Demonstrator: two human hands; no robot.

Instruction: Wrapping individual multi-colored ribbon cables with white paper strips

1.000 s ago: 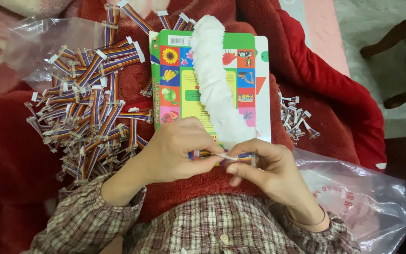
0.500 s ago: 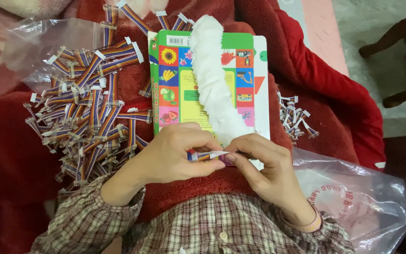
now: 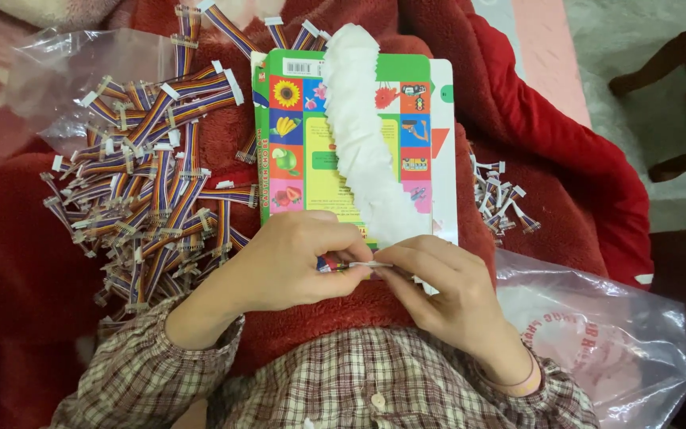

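Note:
My left hand (image 3: pixel 295 266) and my right hand (image 3: pixel 438 290) meet over my lap, both pinching one short multicoloured ribbon cable (image 3: pixel 343 265) with a white connector end. The left fingers hold its coloured part, the right fingertips grip its white end. Just beyond my hands lies a colourful picture book (image 3: pixel 303 151) on the red blanket. A long strip of white ruffled material (image 3: pixel 363 135) runs down the book to my right hand.
A large heap of similar ribbon cables (image 3: pixel 148 183) lies on the left, partly on clear plastic (image 3: pixel 49 79). A smaller pile of cables (image 3: pixel 498 199) sits right of the book. A clear plastic bag (image 3: pixel 597 334) lies at the lower right. Dark chair legs (image 3: pixel 668 48) stand on the floor.
My hands have drawn closer together on the cable, with the right fingertips now at its white end. The piles and the book have not moved.

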